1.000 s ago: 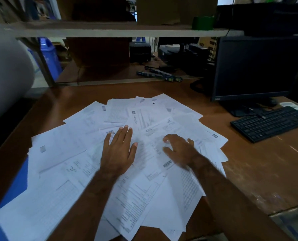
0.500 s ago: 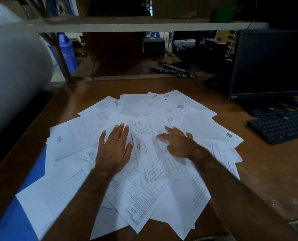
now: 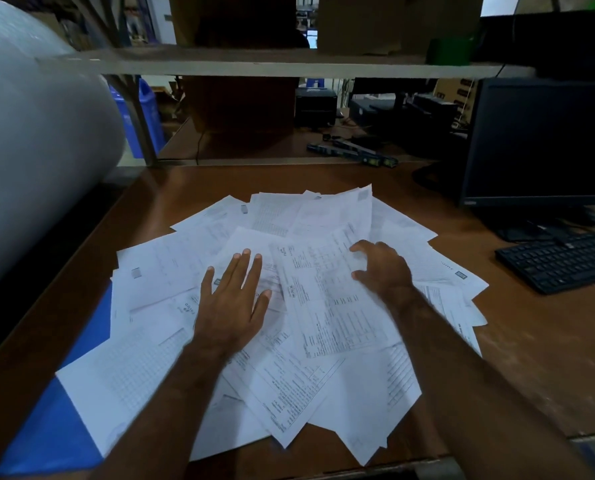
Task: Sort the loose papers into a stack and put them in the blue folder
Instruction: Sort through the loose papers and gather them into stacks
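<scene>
a: where are the loose papers (image 3: pixel 171 271)?
b: fanned in an overlapping heap across the middle of the brown worktop (image 3: pixel 549 358), not stacked. the blue folder (image 3: pixel 57 434) lies at the near left, partly under the heap.
a: and the left hand (image 3: pixel 232 303)?
b: flat on the papers, fingers straight and together, pressing down, gripping nothing.
a: the right hand (image 3: pixel 382 268)?
b: its fingers are curled at the right edge of a printed sheet (image 3: pixel 327 306); that sheet's far end is lifted off the heap. the grip looks closed on it.
a: anything else?
b: a dark monitor (image 3: pixel 545 140) far right, a black keyboard (image 3: pixel 563 259) near it.
</scene>
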